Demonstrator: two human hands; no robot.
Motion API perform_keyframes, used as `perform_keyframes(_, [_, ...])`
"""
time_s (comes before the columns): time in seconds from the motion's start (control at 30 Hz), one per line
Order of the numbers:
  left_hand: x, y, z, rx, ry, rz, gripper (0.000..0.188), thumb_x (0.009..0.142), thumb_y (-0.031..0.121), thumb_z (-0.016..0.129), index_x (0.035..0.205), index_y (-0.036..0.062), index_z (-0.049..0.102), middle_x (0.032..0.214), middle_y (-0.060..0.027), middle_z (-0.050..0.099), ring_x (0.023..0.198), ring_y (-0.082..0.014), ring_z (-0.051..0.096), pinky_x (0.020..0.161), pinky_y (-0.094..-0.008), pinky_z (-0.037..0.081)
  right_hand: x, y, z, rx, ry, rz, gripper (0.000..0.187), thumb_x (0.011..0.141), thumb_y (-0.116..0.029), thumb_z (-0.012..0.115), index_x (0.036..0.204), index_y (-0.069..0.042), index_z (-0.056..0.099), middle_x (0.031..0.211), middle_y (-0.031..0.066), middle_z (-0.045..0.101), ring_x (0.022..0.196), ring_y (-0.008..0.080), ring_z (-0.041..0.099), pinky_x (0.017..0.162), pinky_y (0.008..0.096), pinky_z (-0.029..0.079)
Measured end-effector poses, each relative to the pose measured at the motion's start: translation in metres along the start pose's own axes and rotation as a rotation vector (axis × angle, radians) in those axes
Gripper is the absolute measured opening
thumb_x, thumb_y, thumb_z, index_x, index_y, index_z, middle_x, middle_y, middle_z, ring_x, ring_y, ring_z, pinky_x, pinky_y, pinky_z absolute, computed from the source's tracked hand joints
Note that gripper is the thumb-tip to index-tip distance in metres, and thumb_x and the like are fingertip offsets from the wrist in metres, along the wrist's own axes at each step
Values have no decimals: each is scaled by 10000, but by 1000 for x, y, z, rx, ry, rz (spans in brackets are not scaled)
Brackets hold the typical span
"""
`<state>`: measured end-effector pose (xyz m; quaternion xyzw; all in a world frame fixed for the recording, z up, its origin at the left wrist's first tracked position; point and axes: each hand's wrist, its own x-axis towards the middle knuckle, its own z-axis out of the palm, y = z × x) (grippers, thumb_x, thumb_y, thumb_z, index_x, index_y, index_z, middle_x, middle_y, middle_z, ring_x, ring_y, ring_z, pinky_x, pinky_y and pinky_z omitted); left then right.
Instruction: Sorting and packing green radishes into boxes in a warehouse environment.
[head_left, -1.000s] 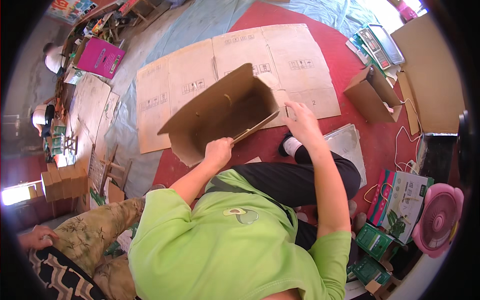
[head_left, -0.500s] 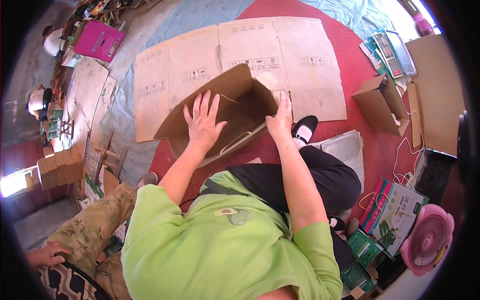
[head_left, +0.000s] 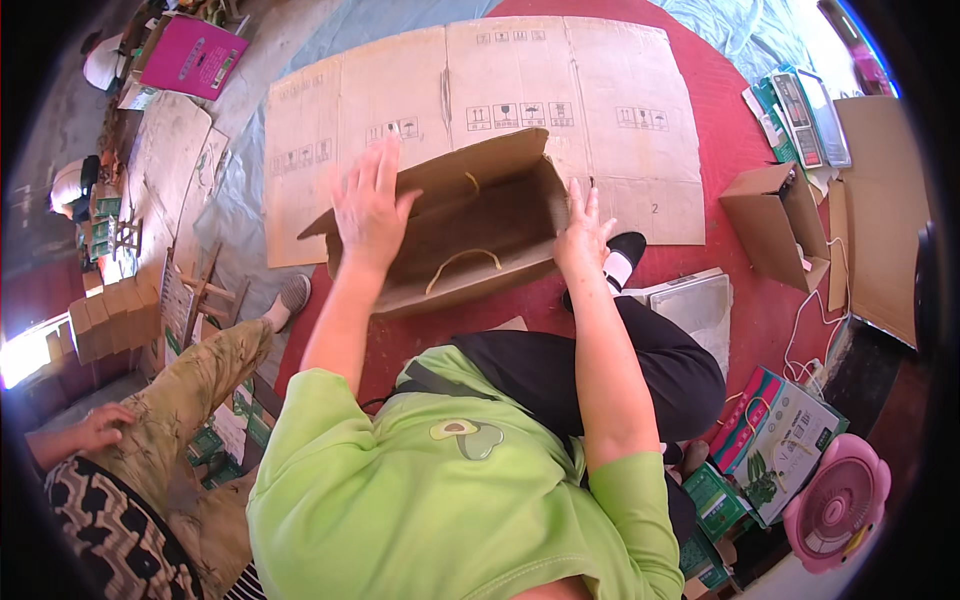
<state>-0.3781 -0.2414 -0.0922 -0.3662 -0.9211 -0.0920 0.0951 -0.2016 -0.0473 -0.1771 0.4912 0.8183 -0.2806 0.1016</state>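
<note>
An open brown cardboard box (head_left: 480, 285) stands before me, its hollow inside facing up. One yellow cord handle (head_left: 455, 258) loops from its near wall, and another cord handle (head_left: 472, 183) hangs on the far wall. Over the box's left end is my left hand (head_left: 368, 210), open with fingers spread and a little blurred; whether it touches the cardboard I cannot tell. My right hand (head_left: 582, 238) lies along the outside of the right end, fingers stretched out and apart. Beneath and beyond the box spreads a flattened cardboard sheet (head_left: 640, 170).
Right of me are another open carton (head_left: 765, 220), a scale (head_left: 800, 120), a printed gift box (head_left: 790, 435) and a pink fan (head_left: 838, 500). A cable (head_left: 800, 340) runs along the right. At left sits a person in patterned trousers (head_left: 200, 400); stacked cartons (head_left: 115, 318) stand behind.
My left hand has come off the box's inside and moved left and up. My right hand has slid slightly right, its fingers now more spread. The box sits wider open.
</note>
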Motion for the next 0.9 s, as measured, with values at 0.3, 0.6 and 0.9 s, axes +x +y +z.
perform_keyframes(0.3, [97, -57, 18, -839, -1412, -375, 420, 867, 302, 683, 1184, 30, 647, 1050, -44, 691, 914, -141, 632, 809, -291, 503, 3, 13, 0, 565, -101, -180, 759, 817, 121, 490, 1488, -185, 311, 1476, 183, 391, 1377, 309, 362, 1108, 355, 334])
perform_keyframes(0.6, [-10, -73, 123, -847, -831, -335, 516, 863, 418, 674, 1224, 53, 617, 1110, -96, 646, 941, -148, 588, 836, -289, 481, 11, 8, 16, 724, 44, -410, 626, 834, 122, 469, 1382, -180, 483, 1352, 163, 540, 1264, 306, 509, 1047, 351, 395])
perform_keyframes(0.9, [-32, -35, 74, -423, -917, -183, 746, 803, 443, 716, 1423, 131, 441, 1381, -229, 492, 1297, -280, 477, 1070, -374, 372, 13, -8, 17, 991, -246, -203, 538, 814, 136, 399, 1275, -69, 585, 1166, 143, 652, 1154, 170, 579, 1007, 279, 400])
